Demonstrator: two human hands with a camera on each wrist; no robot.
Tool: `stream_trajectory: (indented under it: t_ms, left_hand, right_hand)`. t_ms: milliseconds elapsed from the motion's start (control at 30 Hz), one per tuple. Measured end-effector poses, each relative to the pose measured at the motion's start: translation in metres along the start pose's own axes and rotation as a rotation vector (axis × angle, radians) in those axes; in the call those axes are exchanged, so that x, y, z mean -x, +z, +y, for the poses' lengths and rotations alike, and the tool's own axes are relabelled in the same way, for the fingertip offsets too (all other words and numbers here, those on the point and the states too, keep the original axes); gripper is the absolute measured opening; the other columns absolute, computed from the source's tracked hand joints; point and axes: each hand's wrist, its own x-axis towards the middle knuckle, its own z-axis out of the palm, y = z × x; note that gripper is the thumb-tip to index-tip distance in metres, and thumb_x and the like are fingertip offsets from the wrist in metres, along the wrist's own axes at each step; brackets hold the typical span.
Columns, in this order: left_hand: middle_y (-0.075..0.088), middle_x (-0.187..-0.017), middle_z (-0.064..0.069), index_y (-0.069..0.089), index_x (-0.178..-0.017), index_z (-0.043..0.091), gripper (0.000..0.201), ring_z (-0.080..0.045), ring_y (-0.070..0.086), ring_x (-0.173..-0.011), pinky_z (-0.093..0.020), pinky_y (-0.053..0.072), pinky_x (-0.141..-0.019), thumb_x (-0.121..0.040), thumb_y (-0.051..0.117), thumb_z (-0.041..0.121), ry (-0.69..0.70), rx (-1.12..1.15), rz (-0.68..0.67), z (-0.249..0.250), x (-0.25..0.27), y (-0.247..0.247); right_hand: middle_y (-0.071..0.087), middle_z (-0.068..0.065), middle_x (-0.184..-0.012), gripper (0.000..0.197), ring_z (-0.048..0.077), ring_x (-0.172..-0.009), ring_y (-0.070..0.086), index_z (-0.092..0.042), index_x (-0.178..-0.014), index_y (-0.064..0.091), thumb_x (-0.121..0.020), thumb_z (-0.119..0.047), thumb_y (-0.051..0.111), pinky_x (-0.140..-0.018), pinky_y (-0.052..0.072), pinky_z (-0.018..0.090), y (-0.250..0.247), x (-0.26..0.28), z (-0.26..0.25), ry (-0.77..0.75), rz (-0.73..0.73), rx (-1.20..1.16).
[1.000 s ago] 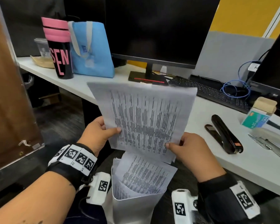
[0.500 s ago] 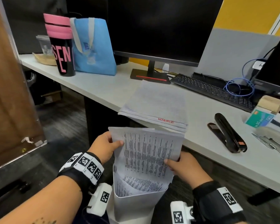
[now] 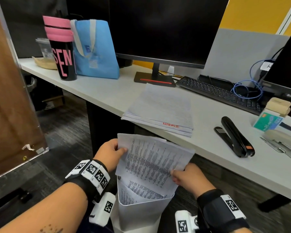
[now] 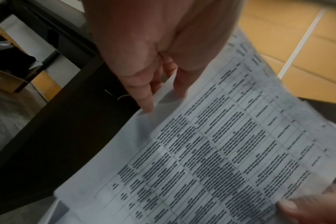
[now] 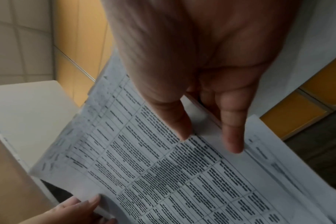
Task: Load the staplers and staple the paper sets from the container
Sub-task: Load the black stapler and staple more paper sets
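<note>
head view: the left hand and right hand each hold one printed paper set by opposite side edges, directly above the white container, which stands low between the forearms and holds more printed sheets. the set's lower edge is at or just inside the container mouth; which, cannot be told. the set tilts up and away toward the table, whose near edge lies just beyond its top edge. a stack of papers lies flat on the table straight ahead of the held set, its long axis running away from the person; judged, the coming move is a lift forward onto or beside that stack. a black stapler lies to the right of the stack, nearer the right hand, beside a box of staples. left wrist view: the left grip pinches the sheet's edge, thumb on the printed face, fingers behind. the paper is thin, matte, gridded with dense text, slightly bowed. right wrist view: the right grip pinches the opposite edge, thumb on top and fingers curled beneath; several loose, unfastened layers show at that edge.
</note>
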Motion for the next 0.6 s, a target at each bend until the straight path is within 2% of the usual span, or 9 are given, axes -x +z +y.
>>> stream_trajectory:
  t_ms: [100, 133, 200, 300, 367, 400, 467, 533, 600]
  left_hand:
    - [0.075, -0.096, 0.002, 0.068, -0.098, 0.024, 0.016, -0.015, 0.070, -0.093, -0.042, 0.053, -0.093, -0.090, 0.064, 0.011, -0.006, -0.017, -0.080, -0.011, 0.003, 0.009]
    - [0.075, -0.096, 0.002, 0.068, -0.098, 0.025, 0.018, -0.015, 0.070, -0.093, -0.042, 0.053, -0.093, -0.090, 0.063, 0.009, -0.010, -0.006, -0.105, -0.013, 0.005, 0.012]
    - [0.075, -0.096, 0.001, 0.069, -0.098, 0.025, 0.022, -0.017, 0.070, -0.095, -0.043, 0.054, -0.093, -0.089, 0.062, 0.006, -0.039, 0.030, -0.153, -0.015, 0.007, 0.017]
    - [0.075, -0.091, 0.002, 0.070, -0.100, 0.022, 0.022, -0.017, 0.070, -0.088, -0.040, 0.054, -0.091, -0.087, 0.061, 0.007, -0.106, 0.094, -0.190, -0.020, 0.008, 0.023]
    - [0.072, -0.077, 0.006, 0.070, -0.100, 0.022, 0.017, -0.010, 0.065, -0.070, -0.034, 0.050, -0.081, -0.088, 0.063, 0.013, -0.118, 0.132, -0.171, -0.021, 0.007, 0.024]
    - [0.070, -0.075, 0.006, 0.069, -0.101, 0.021, 0.014, -0.008, 0.062, -0.066, -0.032, 0.049, -0.076, -0.089, 0.064, 0.015, -0.123, 0.140, -0.142, -0.019, 0.007, 0.023]
    - [0.071, -0.081, 0.001, 0.067, -0.099, 0.018, 0.009, -0.014, 0.065, -0.073, -0.032, 0.052, -0.074, -0.090, 0.066, 0.018, -0.096, 0.163, -0.058, -0.015, 0.006, 0.020]
    - [0.067, -0.079, -0.002, 0.065, -0.090, 0.014, 0.004, -0.017, 0.062, -0.073, -0.032, 0.051, -0.073, -0.090, 0.066, 0.017, -0.028, 0.121, 0.011, -0.009, 0.007, 0.016]
    - [0.064, -0.074, -0.001, 0.062, -0.080, 0.017, 0.011, -0.013, 0.059, -0.068, -0.031, 0.049, -0.069, -0.090, 0.067, 0.016, 0.025, 0.082, 0.052, -0.006, 0.006, 0.016]
  right_hand:
    - [0.066, -0.004, -0.066, 0.023, 0.013, -0.066, 0.063, -0.022, -0.066, 0.066, -0.083, -0.007, 0.065, -0.062, 0.052, 0.025, -0.002, -0.001, 0.010, 0.017, -0.048, 0.114]
    - [0.064, -0.007, -0.064, 0.024, 0.012, -0.067, 0.062, -0.024, -0.065, 0.063, -0.082, -0.007, 0.066, -0.062, 0.053, 0.025, -0.004, -0.001, 0.012, 0.030, -0.047, 0.148]
    - [0.061, -0.005, -0.065, 0.021, 0.015, -0.069, 0.061, -0.023, -0.064, 0.061, -0.077, -0.008, 0.068, -0.071, 0.057, 0.034, -0.008, -0.003, 0.015, 0.071, -0.020, 0.173]
    - [0.063, -0.003, -0.070, 0.025, 0.017, -0.073, 0.062, -0.023, -0.065, 0.063, -0.082, -0.005, 0.064, -0.075, 0.054, 0.034, -0.012, -0.004, 0.016, 0.077, -0.057, 0.223]
    - [0.067, -0.002, -0.082, 0.019, 0.017, -0.080, 0.065, -0.025, -0.077, 0.065, -0.086, -0.009, 0.064, -0.074, 0.056, 0.032, -0.010, -0.002, 0.015, 0.077, -0.080, 0.164]
    - [0.069, -0.001, -0.087, 0.016, 0.016, -0.081, 0.066, -0.028, -0.083, 0.065, -0.088, -0.013, 0.065, -0.070, 0.056, 0.030, -0.008, 0.000, 0.013, 0.074, -0.074, 0.111]
    - [0.071, -0.003, -0.091, 0.012, 0.014, -0.080, 0.068, -0.030, -0.092, 0.065, -0.089, -0.019, 0.066, -0.063, 0.054, 0.026, -0.006, 0.002, 0.010, 0.031, -0.015, 0.032]
    - [0.071, -0.007, -0.092, 0.014, 0.011, -0.081, 0.068, -0.026, -0.099, 0.068, -0.088, -0.018, 0.068, -0.069, 0.054, 0.026, -0.006, 0.000, 0.008, -0.047, 0.105, -0.019]
    - [0.067, -0.011, -0.090, 0.016, 0.007, -0.084, 0.064, -0.024, -0.101, 0.067, -0.087, -0.016, 0.068, -0.075, 0.051, 0.024, -0.007, 0.000, 0.003, -0.121, 0.217, -0.033]
